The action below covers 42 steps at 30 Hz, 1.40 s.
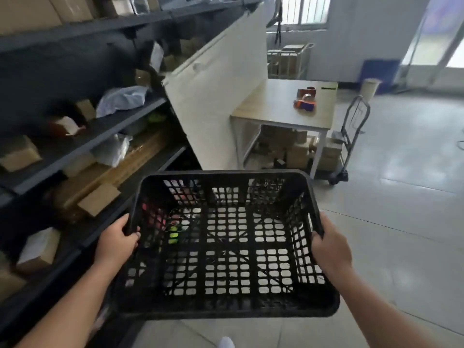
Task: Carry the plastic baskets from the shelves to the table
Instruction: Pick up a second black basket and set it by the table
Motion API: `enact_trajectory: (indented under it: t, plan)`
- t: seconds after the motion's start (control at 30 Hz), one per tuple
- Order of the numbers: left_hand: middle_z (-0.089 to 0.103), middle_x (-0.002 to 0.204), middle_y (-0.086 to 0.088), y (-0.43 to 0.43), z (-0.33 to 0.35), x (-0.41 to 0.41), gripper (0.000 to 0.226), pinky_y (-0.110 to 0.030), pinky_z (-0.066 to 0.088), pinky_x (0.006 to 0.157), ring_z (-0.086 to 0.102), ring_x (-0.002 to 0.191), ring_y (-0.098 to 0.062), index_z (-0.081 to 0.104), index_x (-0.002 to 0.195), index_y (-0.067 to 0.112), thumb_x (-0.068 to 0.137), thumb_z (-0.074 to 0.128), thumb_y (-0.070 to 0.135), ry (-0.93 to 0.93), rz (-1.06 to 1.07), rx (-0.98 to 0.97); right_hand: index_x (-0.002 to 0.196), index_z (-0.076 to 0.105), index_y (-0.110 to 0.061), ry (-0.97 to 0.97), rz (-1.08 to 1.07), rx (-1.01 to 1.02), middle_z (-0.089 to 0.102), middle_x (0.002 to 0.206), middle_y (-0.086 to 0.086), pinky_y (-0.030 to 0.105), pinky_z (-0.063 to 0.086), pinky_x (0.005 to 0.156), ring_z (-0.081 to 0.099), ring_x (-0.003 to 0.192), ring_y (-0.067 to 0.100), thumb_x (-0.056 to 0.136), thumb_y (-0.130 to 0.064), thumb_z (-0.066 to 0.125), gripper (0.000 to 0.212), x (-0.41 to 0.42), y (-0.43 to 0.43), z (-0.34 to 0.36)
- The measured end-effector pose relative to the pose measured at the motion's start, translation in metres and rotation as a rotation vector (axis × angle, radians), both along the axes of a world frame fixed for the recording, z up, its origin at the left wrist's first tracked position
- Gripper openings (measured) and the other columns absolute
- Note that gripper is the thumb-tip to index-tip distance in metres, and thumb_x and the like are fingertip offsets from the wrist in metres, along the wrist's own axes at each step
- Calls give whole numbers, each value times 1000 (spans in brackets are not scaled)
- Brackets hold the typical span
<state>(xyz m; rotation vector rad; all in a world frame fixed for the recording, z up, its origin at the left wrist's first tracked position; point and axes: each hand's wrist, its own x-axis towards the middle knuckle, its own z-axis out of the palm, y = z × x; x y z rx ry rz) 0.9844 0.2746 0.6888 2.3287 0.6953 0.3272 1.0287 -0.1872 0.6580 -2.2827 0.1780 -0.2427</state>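
Head view shows us carrying 1 black plastic basket [226, 244] above the floor beside the shelves [82, 136], left hand [116, 241] and right hand [329, 249] curled around opposite rims; it looks stiff, light and nearly empty, the table [273, 109] well ahead.

Pale glossy floor tiles [401, 197] spread under and to the right of the fingers [125, 231]. Far beyond them stand a leaning tall white board [221, 96], bright barred windows [306, 8] and a grey folding metal hand trolley [339, 175].
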Motion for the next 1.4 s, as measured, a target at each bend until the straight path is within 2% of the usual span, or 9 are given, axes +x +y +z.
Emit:
enact_trajectory:
  t: [0.07,0.17,0.3,0.47,0.63,0.9,1.1,1.27,1.4]
  plan:
    - [72,118,-11,-3,2,66,58,-30,49,68,69,82,-18,58,140,10,84,72,4,-17,-78,-5,130,52,-38,10,-74,-8,64,84,-10,35,45,64,57,74,22,90,-7,52,51,36,-3,1]
    - [70,89,-1,-15,8,161,57,-25,43,56,50,58,8,61,136,10,82,72,0,-30,-164,-69,132,52,-35,29,-190,-13,68,88,-4,39,51,68,59,75,23,89,-6,54,52,85,-10,6]
    - [67,79,5,-40,14,284,51,-9,40,48,56,47,12,66,129,9,80,71,-5,-35,-310,-98,135,53,-30,10,-305,-23,69,94,-3,39,53,70,62,81,23,89,-5,53,52,154,-26,17]
    - [74,72,2,-78,4,412,33,-27,45,54,66,53,-9,72,99,20,76,72,-4,16,-418,-66,133,54,-24,36,-398,-38,69,100,3,41,53,72,65,90,31,89,-2,51,49,234,-57,12]
    - [69,76,19,-121,-22,517,44,-25,44,57,65,65,-1,68,93,39,76,72,-1,17,-453,-45,138,50,-24,53,-411,-29,70,105,4,42,54,74,65,91,30,91,-4,51,51,331,-101,-18]
    - [73,77,10,-157,-59,654,35,-37,54,69,69,69,-13,68,95,37,78,71,7,135,-395,-68,129,49,-28,147,-404,-25,68,102,4,40,50,70,63,90,34,89,-6,51,46,472,-140,-56]
    - [70,66,11,-162,-109,767,30,-26,42,54,66,63,-10,64,79,40,78,73,11,206,-423,-89,141,45,-24,268,-423,-39,65,120,5,46,53,83,61,105,32,93,-11,46,49,571,-139,-91]
    - [72,76,17,-169,-168,868,55,-28,47,58,69,70,-10,61,81,65,78,72,12,262,-475,-162,143,44,-25,340,-458,-21,63,130,4,47,53,89,60,113,30,95,-11,46,50,650,-140,-131]
    - [74,82,17,-181,-228,926,57,-34,54,66,70,73,-12,60,103,64,81,70,12,353,-469,-197,145,42,-25,404,-498,-51,60,135,5,46,51,90,57,117,31,95,-11,46,53,702,-151,-177]
